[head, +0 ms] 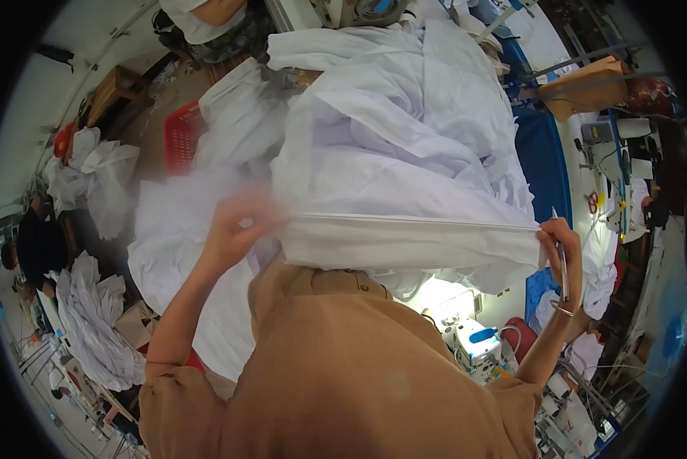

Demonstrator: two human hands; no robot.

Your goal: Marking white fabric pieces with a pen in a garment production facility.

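Note:
White fabric (401, 241) with a straight folded edge stretches across in front of my body. At its right end, my right hand (562, 244) pinches the edge and also holds a slim pointed metal tool (562, 269), perhaps thread snips or tweezers. My left hand (248, 221) is at the fabric's left end, blurred by motion; whether its fingers grip the cloth cannot be told. Beyond the folded edge lies a large heap of white cloth (389, 109), and more white cloth hangs on the left below my left forearm.
A lit sewing machine (475, 341) stands at lower right, near my right forearm. A red plastic basket (181, 137) is at upper left, with a seated person (211, 28) beyond. Blue material (541, 160) and a white worktable with red-handled scissors (593, 202) are at right.

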